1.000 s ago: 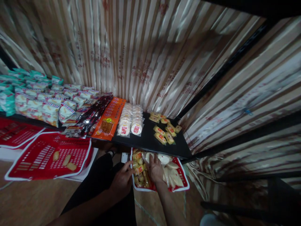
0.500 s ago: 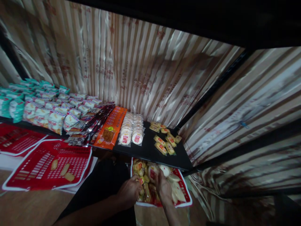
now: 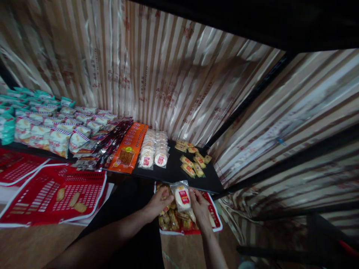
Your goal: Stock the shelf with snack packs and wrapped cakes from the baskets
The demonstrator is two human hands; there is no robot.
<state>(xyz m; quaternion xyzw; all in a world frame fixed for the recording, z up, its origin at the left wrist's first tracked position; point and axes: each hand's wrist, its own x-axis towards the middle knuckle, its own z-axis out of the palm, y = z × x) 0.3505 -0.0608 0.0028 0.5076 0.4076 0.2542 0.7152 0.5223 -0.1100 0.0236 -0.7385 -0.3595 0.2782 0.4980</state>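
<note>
A clear packet with a round white rice cracker point(image 3: 183, 197) and a red label is held up above the red basket. My right hand point(image 3: 199, 207) is closed on its right edge, thumb in front. My left hand point(image 3: 159, 203) is at the packet's left edge, fingers curled together; whether they pinch the wrapper or something else, I cannot make out. Below both hands, the white-rimmed red basket point(image 3: 220, 224) holds many yellow-wrapped snacks point(image 3: 169, 220) and some pale packets, partly hidden by my hands.
On the black shelf point(image 3: 176, 177) are two rows of rice cracker packets point(image 3: 153, 151), small yellow packets point(image 3: 193, 164), an orange bag point(image 3: 127, 149), dark packets, white bags point(image 3: 60, 140) and green bags point(image 3: 7, 127). Another red basket point(image 3: 56, 209) with several loose pieces stands left. A black post point(image 3: 246, 101) rises right.
My right hand has lifted the rice cracker packet up out of the basket, its label now facing me. My left hand has risen from the yellow snacks to beside it. The view has shifted slightly.
</note>
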